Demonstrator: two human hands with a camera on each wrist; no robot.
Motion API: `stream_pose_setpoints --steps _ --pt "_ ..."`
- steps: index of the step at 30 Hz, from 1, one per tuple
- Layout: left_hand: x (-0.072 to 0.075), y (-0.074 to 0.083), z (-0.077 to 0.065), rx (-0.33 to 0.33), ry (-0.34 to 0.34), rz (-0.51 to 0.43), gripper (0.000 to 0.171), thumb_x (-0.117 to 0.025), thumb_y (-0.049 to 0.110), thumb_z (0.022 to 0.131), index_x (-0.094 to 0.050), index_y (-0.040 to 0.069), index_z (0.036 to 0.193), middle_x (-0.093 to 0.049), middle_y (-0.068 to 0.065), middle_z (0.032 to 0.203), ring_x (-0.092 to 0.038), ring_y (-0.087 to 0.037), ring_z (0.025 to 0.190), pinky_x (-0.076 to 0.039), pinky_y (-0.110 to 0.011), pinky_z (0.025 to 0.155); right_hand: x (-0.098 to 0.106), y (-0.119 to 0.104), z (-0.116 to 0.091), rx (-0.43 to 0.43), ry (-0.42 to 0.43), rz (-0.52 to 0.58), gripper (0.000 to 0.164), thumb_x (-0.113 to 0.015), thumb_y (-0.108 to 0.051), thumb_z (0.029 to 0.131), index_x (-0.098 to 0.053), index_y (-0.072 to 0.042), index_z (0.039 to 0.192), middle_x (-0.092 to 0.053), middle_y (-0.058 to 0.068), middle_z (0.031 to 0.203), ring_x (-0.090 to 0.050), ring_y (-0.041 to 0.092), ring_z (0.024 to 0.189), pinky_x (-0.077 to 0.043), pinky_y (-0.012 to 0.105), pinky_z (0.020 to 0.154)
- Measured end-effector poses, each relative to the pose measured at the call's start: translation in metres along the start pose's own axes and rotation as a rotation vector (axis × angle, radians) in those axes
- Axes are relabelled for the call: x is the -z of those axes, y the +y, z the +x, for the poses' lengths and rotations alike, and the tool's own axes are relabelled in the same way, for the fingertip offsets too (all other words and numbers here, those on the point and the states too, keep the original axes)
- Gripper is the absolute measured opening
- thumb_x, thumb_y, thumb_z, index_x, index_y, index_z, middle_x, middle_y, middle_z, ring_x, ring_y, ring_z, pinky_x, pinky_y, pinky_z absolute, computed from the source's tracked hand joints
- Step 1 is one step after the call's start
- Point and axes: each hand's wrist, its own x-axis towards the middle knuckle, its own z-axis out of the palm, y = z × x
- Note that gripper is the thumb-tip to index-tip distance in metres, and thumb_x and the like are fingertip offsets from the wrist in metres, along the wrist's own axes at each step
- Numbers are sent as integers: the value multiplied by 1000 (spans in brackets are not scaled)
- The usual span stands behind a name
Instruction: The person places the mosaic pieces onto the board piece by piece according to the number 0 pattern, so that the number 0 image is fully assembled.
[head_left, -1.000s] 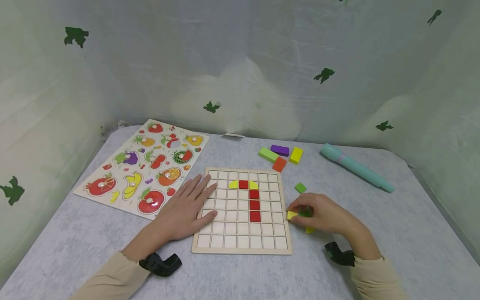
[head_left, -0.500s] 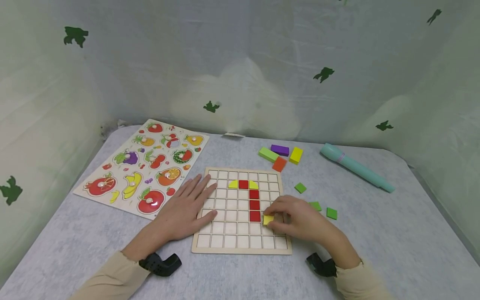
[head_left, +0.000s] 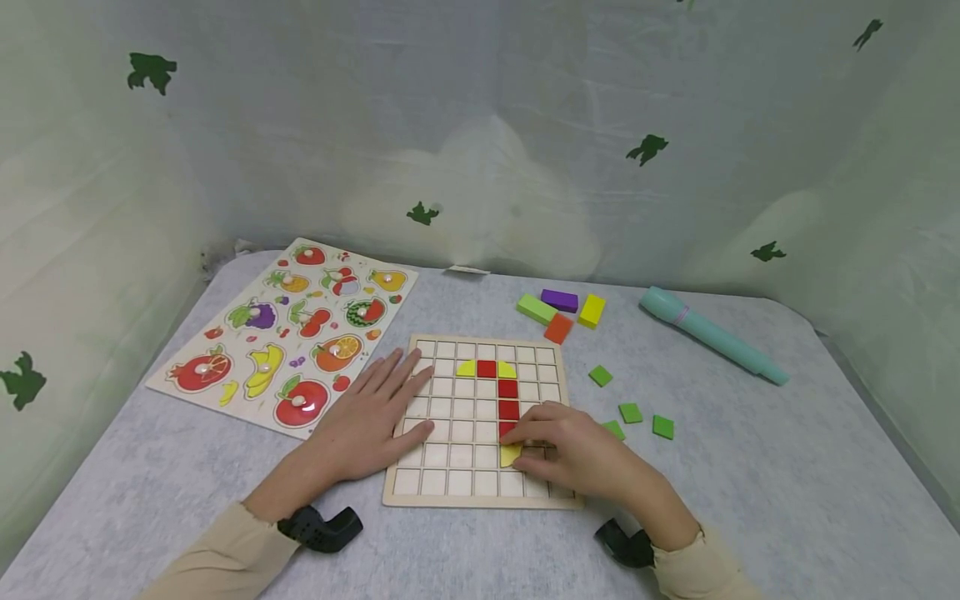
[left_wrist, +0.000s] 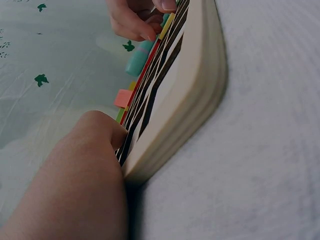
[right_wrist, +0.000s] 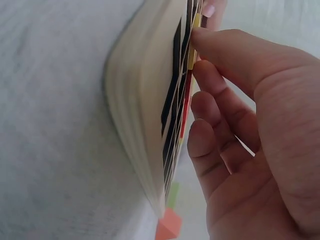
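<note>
The wooden grid board [head_left: 480, 502] lies flat on the table. My left hand [head_left: 367, 425] rests with straight, spread fingers over its left edge. My right hand [head_left: 581, 446] pinches a yellow tile with a rounded corner [head_left: 510, 456] between thumb and forefinger, in the cell below a column of red tiles [head_left: 509, 409]. In the right wrist view the thumb and forefinger meet this yellow tile [right_wrist: 194, 47] at the board's surface, while the other fingers curl loosely. Higher on the board, a red tile [head_left: 487, 369] sits between two yellow rounded tiles [head_left: 466, 368].
Several green square tiles [head_left: 631, 412] lie right of the board, one partly behind my right hand. Behind it are light green [head_left: 536, 309], purple [head_left: 560, 301], yellow [head_left: 592, 312] and orange blocks [head_left: 558, 328]. A fruit puzzle board [head_left: 247, 350] lies left, a teal tube [head_left: 712, 336] right.
My right hand has carried the yellow tile leftward from beside the board to the cell under the red column, uncovering green tiles on the table. My left hand has stayed in place.
</note>
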Motion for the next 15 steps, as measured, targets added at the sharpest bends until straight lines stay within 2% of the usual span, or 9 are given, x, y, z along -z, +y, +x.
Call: stream_pose_setpoints --steps 6,12,15 --pt "0 0 0 2 -4 4 82 -56 59 97 -32 16 163 -18 -8 173 -13 -34 160 -14 -52 129 1 0 1 -9 -18 1 24 -78 -25 94 -77 -25 118 -70 -17 110 -60 3 99 -55 26 88" --pt "1 0 0 3 -10 -7 82 -56 59 97 -33 17 163 -18 -8 173 -13 -34 160 -14 -52 129 9 1 -3 -49 5 41 23 -79 -23 93 -77 -22 116 -71 -15 112 -61 5 101 -56 25 84" --pt "1 0 0 2 -12 -6 82 -56 60 97 -32 17 163 -17 -8 173 -12 -33 160 -14 -52 129 16 7 -7 -84 22 50 26 -80 -21 92 -77 -21 118 -71 -15 113 -60 7 97 -54 24 80"
